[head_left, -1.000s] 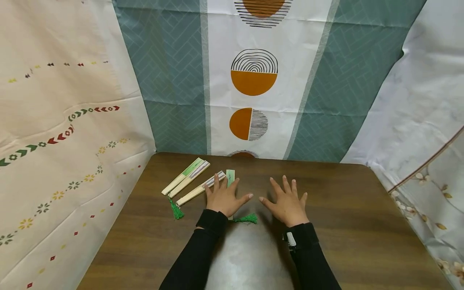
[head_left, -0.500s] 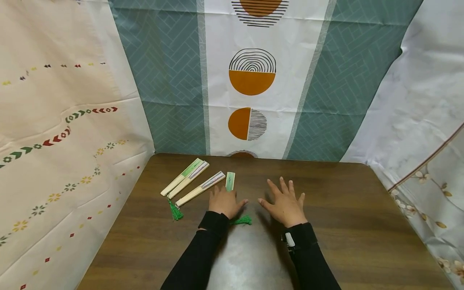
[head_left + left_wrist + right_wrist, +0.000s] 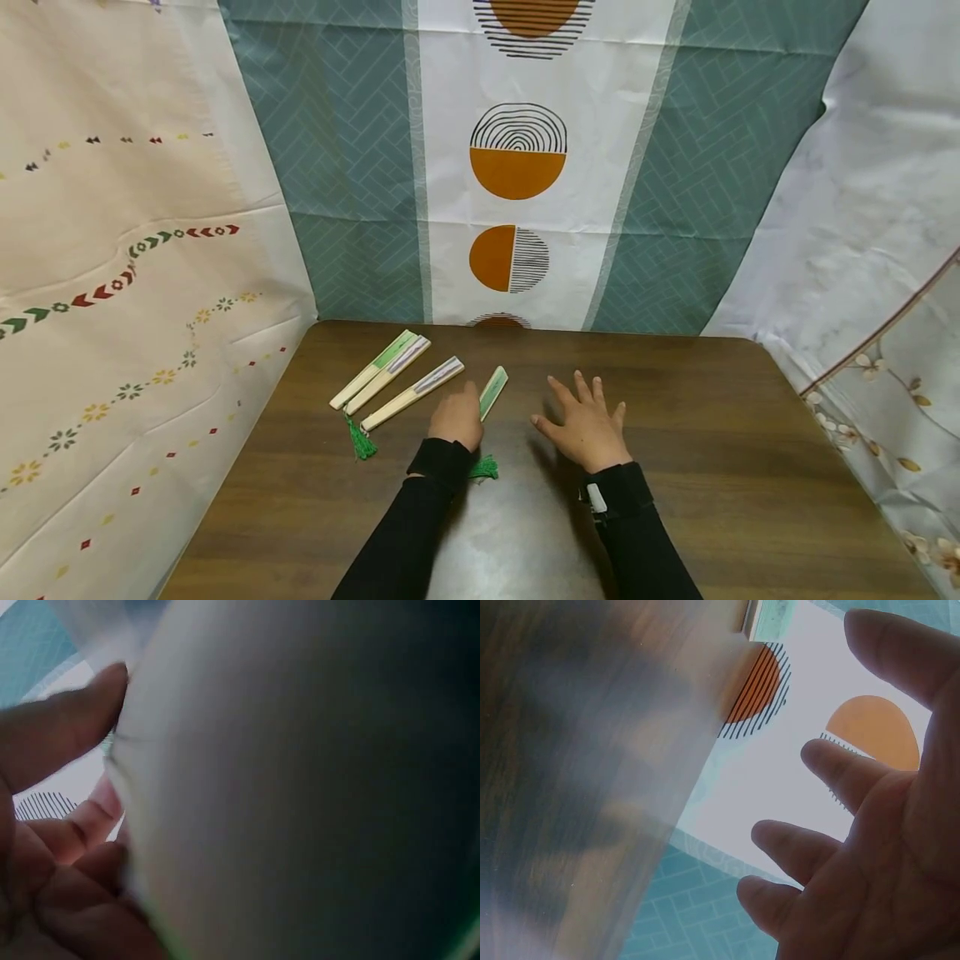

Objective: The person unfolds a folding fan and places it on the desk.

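Note:
In the head view my left hand [image 3: 456,417] has its fingers curled round a slim folding fan [image 3: 493,392], closed, pale wood with a green printed end. The fan tilts to the right past the hand, its middle hidden by the hand, and its green tassel [image 3: 483,467] hangs out near the wrist. A large blurred pale shape [image 3: 285,780] fills most of the left wrist view, with the thumb [image 3: 67,727] at its edge. My right hand [image 3: 587,425] is spread with fingers apart, palm down over the table, holding nothing.
Three more closed folding fans lie left of my left hand: a green-printed fan [image 3: 375,367], a grey-printed fan [image 3: 388,375] beside it, and another grey-printed fan [image 3: 412,394]. A green tassel [image 3: 362,440] lies below them. Patterned cloths hang behind the brown table [image 3: 712,467].
My left hand has gone from spread fingers over the fan to curling round it. The fan has turned from upright to leaning right, its tassel shifting left. The right hand stays nearly still.

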Tool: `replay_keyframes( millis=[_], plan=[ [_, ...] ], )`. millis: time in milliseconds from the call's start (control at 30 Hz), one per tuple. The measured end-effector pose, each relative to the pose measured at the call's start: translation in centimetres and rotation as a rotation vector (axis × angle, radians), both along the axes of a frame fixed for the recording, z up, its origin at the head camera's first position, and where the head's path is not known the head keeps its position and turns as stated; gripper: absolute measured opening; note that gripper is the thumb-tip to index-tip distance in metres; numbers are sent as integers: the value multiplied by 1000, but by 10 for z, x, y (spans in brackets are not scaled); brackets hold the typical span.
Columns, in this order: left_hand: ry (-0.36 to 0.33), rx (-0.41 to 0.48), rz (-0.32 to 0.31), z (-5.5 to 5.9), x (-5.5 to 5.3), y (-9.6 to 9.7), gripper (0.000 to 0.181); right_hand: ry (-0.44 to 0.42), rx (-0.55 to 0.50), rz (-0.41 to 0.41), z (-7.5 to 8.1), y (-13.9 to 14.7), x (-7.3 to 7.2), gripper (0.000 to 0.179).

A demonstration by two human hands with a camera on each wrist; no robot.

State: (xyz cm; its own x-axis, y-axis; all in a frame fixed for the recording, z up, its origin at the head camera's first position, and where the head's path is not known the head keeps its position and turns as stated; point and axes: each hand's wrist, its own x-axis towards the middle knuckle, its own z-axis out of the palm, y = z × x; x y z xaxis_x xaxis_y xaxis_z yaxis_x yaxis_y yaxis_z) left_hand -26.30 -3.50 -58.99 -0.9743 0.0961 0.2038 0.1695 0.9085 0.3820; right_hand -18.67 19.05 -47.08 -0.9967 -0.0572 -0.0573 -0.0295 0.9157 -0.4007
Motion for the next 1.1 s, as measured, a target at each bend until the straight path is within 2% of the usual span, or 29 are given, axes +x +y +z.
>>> replay_keyframes(
  millis=[100,200,300,367,467,533,600,733,867,967,1100],
  plan=[
    [-35,-3,-9,0,-2,-3,27,-1,-11,2,0,-1,1,78],
    [-70,36,-21,3,-3,-6,21,-9,-18,3,1,-1,1,78],
    [-104,156,-44,14,-3,-6,15,-2,-40,7,1,-1,0,77],
    [-103,267,-97,18,-6,-7,14,16,-76,15,1,0,-2,76],
    [-170,465,-202,57,8,-4,22,47,-170,34,3,1,-5,74],
    [-229,578,-261,79,18,0,26,59,-230,48,5,2,-6,74],
    [-306,665,-289,106,31,6,23,54,-287,62,9,1,-6,73],
    [-403,808,-338,111,34,16,20,43,-347,78,11,-2,-4,71],
    [-482,929,-332,112,36,20,17,55,-371,92,10,-3,-2,60],
    [-509,944,-322,111,36,21,18,68,-386,103,9,-5,-2,48],
    [-541,916,-320,111,35,23,22,55,-422,84,8,-7,-3,33]
  ],
)
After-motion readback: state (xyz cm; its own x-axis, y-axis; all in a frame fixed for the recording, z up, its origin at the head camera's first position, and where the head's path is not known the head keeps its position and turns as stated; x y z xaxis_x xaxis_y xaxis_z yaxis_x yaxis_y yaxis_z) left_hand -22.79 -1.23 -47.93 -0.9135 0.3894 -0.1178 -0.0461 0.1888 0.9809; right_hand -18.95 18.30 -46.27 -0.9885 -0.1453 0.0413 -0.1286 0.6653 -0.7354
